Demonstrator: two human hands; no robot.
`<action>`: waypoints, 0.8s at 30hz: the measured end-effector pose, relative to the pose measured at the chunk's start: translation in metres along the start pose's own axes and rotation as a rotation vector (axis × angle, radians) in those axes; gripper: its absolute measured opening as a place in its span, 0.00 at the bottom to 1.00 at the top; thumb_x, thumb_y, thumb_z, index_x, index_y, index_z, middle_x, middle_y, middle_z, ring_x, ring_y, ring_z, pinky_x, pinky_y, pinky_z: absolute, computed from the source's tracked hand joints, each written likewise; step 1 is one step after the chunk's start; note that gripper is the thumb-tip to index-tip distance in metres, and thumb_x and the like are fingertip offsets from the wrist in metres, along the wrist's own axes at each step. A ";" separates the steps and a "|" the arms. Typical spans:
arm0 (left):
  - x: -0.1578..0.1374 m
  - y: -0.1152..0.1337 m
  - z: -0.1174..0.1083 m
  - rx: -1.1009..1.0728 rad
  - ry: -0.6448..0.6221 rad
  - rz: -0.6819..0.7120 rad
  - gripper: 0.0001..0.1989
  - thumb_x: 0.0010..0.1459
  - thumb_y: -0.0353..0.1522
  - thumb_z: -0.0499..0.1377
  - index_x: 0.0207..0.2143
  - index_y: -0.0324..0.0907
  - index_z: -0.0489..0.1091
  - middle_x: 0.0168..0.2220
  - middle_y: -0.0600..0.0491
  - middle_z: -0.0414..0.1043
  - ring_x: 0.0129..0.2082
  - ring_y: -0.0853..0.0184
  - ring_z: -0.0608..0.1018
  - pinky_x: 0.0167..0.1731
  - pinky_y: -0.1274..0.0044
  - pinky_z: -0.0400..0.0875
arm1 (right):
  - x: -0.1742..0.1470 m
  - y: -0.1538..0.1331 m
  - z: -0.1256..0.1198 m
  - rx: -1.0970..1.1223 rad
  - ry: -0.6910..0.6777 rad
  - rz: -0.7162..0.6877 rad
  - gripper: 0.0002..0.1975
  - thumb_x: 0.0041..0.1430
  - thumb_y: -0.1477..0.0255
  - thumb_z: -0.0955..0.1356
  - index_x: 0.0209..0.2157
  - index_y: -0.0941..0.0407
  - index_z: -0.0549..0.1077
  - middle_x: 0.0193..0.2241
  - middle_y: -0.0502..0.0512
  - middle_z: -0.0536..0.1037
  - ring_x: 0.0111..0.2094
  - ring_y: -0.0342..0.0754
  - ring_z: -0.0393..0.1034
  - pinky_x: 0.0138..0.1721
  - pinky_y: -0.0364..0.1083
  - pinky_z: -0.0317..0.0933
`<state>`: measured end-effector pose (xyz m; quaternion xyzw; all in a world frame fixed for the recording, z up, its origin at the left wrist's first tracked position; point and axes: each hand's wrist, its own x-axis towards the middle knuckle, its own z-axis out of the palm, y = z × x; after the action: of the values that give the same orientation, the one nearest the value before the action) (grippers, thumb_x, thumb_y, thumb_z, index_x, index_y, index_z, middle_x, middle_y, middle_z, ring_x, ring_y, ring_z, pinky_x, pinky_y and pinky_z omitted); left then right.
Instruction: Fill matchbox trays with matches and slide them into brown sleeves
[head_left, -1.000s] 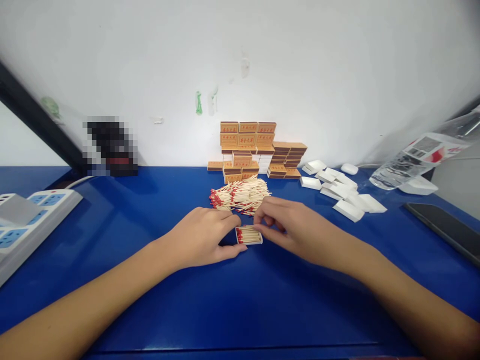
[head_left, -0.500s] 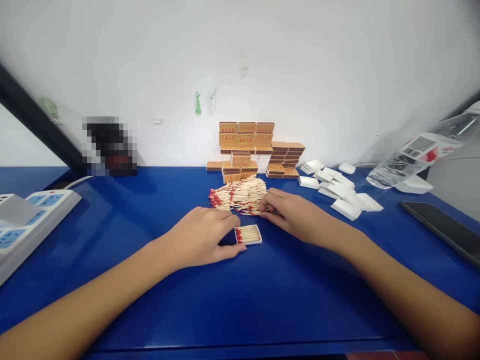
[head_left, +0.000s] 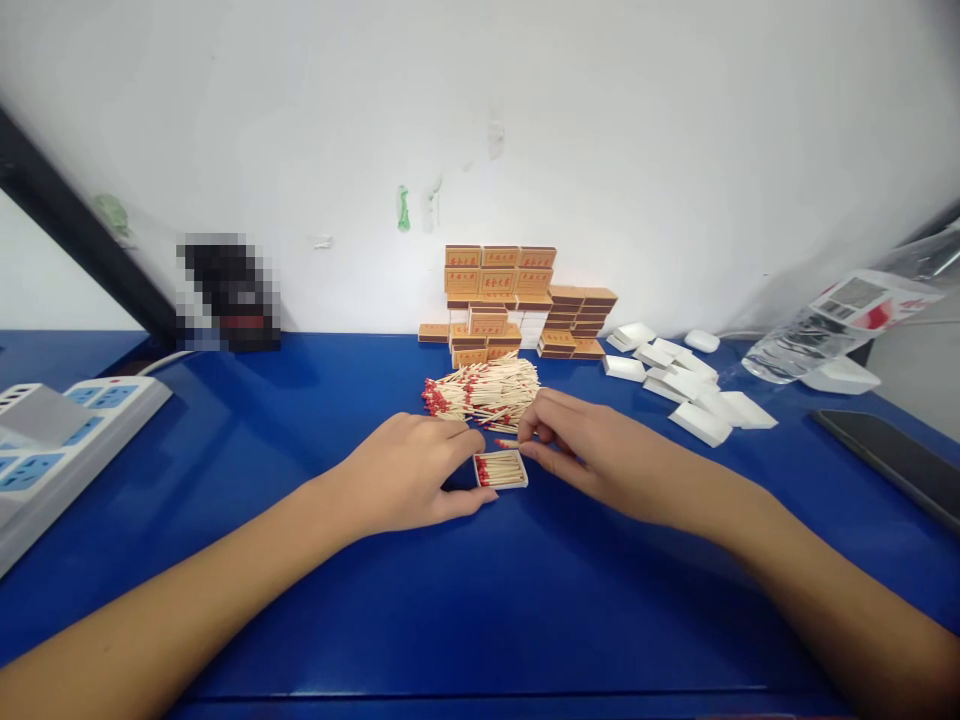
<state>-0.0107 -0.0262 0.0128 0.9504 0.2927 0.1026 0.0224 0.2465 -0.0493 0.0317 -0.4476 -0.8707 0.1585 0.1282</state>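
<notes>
A white matchbox tray (head_left: 513, 486) lies on the blue table, part filled with red-tipped matches (head_left: 501, 468) whose heads point left. My left hand (head_left: 416, 470) grips the tray's left end between thumb and fingers. Just above the tray's far right corner, my right hand (head_left: 574, 445) pinches a match or two (head_left: 507, 443), red tips to the left; the exact number is hard to make out. Behind both hands sits a loose heap of matches (head_left: 487, 390), partly covered by my right fingers.
Orange matchboxes (head_left: 499, 282) are stacked against the wall. To the right lie several white trays (head_left: 697, 385), a white rounded case (head_left: 702, 341), a leaning plastic bottle (head_left: 832, 315) and a black phone (head_left: 892, 465). A power strip (head_left: 82, 440) is at left.
My right hand has come from the heap's near edge toward the tray, bringing a match or two with it. The left hand keeps hold of the tray. The view has shifted slightly.
</notes>
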 end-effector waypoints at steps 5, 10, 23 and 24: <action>0.001 0.001 -0.001 0.011 0.000 0.007 0.16 0.67 0.45 0.60 0.40 0.40 0.74 0.34 0.53 0.78 0.32 0.63 0.80 0.29 0.72 0.65 | 0.000 -0.014 0.015 -0.120 -0.019 -0.073 0.05 0.73 0.72 0.63 0.41 0.56 0.69 0.41 0.56 0.75 0.34 0.48 0.70 0.35 0.48 0.60; 0.001 0.001 -0.002 0.002 -0.010 0.002 0.16 0.67 0.45 0.61 0.40 0.40 0.74 0.34 0.54 0.78 0.31 0.64 0.79 0.29 0.73 0.65 | 0.003 -0.009 0.016 -0.095 0.013 -0.070 0.04 0.72 0.72 0.65 0.40 0.55 0.70 0.41 0.55 0.75 0.34 0.46 0.70 0.34 0.46 0.60; 0.000 0.001 -0.001 0.002 0.004 0.012 0.16 0.67 0.45 0.61 0.40 0.41 0.73 0.34 0.55 0.78 0.32 0.63 0.80 0.30 0.72 0.65 | 0.005 -0.010 0.018 -0.055 0.039 -0.059 0.07 0.70 0.72 0.67 0.35 0.56 0.73 0.38 0.54 0.74 0.31 0.44 0.68 0.32 0.45 0.58; 0.000 0.001 -0.001 0.000 0.001 0.010 0.16 0.67 0.45 0.61 0.41 0.41 0.73 0.34 0.55 0.78 0.33 0.63 0.80 0.30 0.72 0.66 | 0.005 -0.010 0.016 -0.049 0.042 -0.064 0.06 0.69 0.72 0.67 0.35 0.56 0.73 0.38 0.54 0.74 0.31 0.44 0.68 0.32 0.45 0.58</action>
<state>-0.0101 -0.0271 0.0143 0.9518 0.2879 0.1034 0.0218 0.2304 -0.0532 0.0209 -0.4258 -0.8853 0.1233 0.1406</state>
